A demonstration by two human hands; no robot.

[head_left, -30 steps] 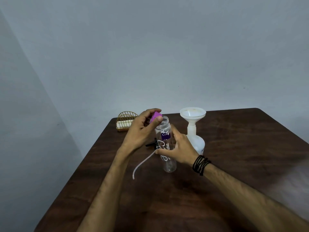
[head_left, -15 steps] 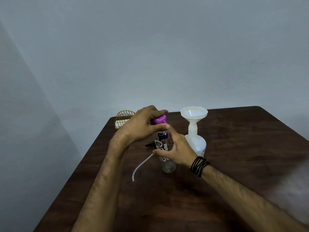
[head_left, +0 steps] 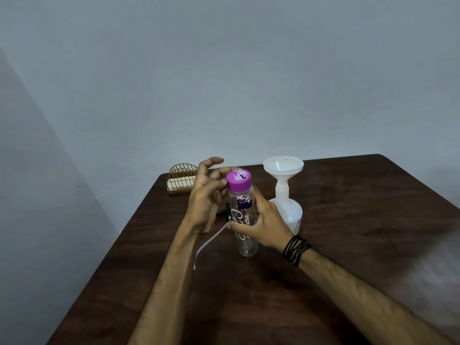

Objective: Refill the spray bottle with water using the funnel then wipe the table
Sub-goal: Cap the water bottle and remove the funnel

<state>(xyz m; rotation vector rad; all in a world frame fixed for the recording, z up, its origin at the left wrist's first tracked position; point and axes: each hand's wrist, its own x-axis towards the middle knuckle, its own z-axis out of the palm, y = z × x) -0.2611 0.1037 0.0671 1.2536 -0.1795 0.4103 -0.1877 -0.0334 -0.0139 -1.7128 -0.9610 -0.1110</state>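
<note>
A clear water bottle (head_left: 245, 242) with a purple cap (head_left: 239, 181) stands upright on the dark wooden table (head_left: 348, 245). My right hand (head_left: 263, 226) grips its middle from the right. My left hand (head_left: 206, 195) hovers just left of the cap with loosely spread fingers, at most brushing it. Right behind stands the white spray bottle (head_left: 290, 215) with a white funnel (head_left: 283, 168) in its neck. The removed spray head (head_left: 221, 212), black with a long white tube (head_left: 207, 244), lies on the table behind my left wrist, partly hidden.
A gold wire holder (head_left: 181, 180) with something white in it sits at the table's far left corner. A grey wall runs close behind the table, and the table's left edge drops to the floor.
My left hand brought the purple cap onto the bottle's mouth and covered it; now the cap sits on the bottle and the fingers have opened and drawn back to its left.
</note>
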